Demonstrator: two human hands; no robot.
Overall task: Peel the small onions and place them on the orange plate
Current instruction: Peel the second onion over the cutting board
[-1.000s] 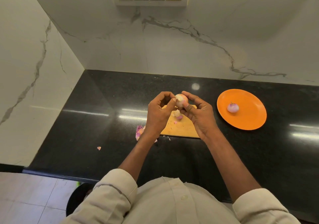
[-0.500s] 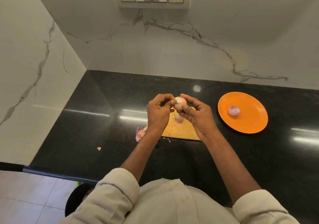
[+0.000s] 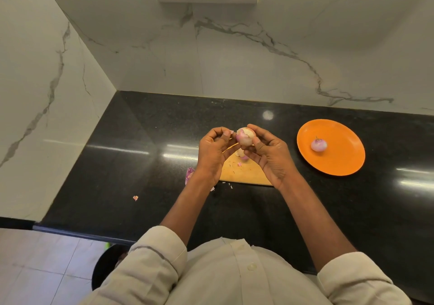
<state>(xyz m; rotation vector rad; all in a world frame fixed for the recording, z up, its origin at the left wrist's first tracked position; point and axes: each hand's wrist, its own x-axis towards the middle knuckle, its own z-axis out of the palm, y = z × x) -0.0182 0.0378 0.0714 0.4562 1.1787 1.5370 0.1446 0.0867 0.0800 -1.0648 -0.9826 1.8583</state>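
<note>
Since the earlier frame, more pale dry skin stands lifted off the held onion [image 3: 245, 136]; left hand [image 3: 215, 150] pinches a skin strip at the onion's left side; right hand [image 3: 270, 150] grips the onion between thumb and fingers, above the wooden board [image 3: 246, 175]; one peeled onion [image 3: 318, 144] lies on the orange plate [image 3: 340, 161], well apart.

Three small onions [image 3: 245, 136] — one orange plate [image 3: 338, 163], one cutting board [image 3: 244, 174].
</note>
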